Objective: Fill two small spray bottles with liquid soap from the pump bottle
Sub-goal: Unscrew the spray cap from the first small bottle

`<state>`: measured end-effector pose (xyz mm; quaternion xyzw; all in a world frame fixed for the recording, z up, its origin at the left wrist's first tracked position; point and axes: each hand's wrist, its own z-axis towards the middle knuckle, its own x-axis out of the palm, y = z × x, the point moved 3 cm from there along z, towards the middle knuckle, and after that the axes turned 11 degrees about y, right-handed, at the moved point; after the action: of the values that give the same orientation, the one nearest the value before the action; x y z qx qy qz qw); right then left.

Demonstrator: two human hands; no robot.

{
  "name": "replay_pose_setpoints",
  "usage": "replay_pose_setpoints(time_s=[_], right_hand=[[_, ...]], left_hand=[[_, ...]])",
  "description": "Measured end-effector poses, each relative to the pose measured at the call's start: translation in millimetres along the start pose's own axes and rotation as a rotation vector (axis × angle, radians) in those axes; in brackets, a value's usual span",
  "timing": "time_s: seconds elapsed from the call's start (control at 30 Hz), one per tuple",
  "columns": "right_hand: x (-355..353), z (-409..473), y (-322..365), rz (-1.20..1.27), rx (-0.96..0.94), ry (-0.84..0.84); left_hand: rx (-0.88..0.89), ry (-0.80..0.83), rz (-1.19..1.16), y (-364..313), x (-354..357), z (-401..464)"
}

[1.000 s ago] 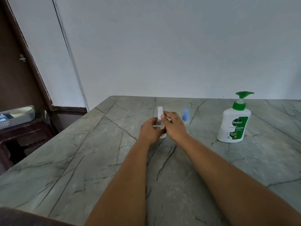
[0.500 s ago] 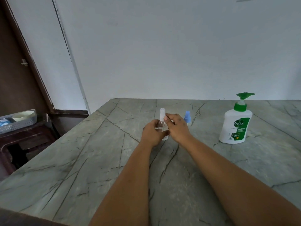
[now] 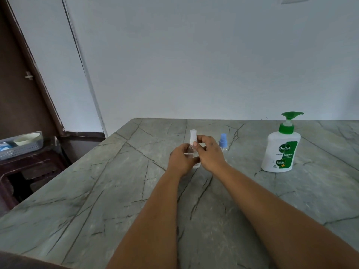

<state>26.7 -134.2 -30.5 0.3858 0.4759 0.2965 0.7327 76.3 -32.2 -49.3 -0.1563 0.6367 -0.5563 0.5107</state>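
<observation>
1. At frame centre, the left hand [image 3: 179, 159] grips the body of the clear spray bottle [image 3: 192, 152], which stands on the marble table [image 3: 97, 191].
2. The right hand [image 3: 208, 152] pinches its white spray cap [image 3: 193, 137].
3. The bottle looks light, smooth and easily tipped; best held round the body, twisting at the cap's base.
4. The blue-capped spray bottle [image 3: 222, 140] and Dettol pump bottle [image 3: 280, 150] stand untouched to the right.

Grey basket [image 3: 21, 147] with bowl [image 3: 27, 139] on dark stool [image 3: 29, 167]
</observation>
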Motion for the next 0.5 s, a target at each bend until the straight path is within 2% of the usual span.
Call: replay_pose_setpoints(time_s=[0.17,0.37,0.5], right_hand=[[3.8,-3.0,1.5,0.027,-0.040,0.079],[-5.4,-0.6,5.5,-0.033,-0.090,-0.023],[-26.4,1.7,23.6,0.082,-0.101,-0.072]], left_hand=[[-0.005,0.004,-0.028,0.1,-0.2,0.1],[-0.010,0.049,0.011,0.7,0.0,0.7],[-0.031,0.046,0.027,3.0,0.9,1.7]])
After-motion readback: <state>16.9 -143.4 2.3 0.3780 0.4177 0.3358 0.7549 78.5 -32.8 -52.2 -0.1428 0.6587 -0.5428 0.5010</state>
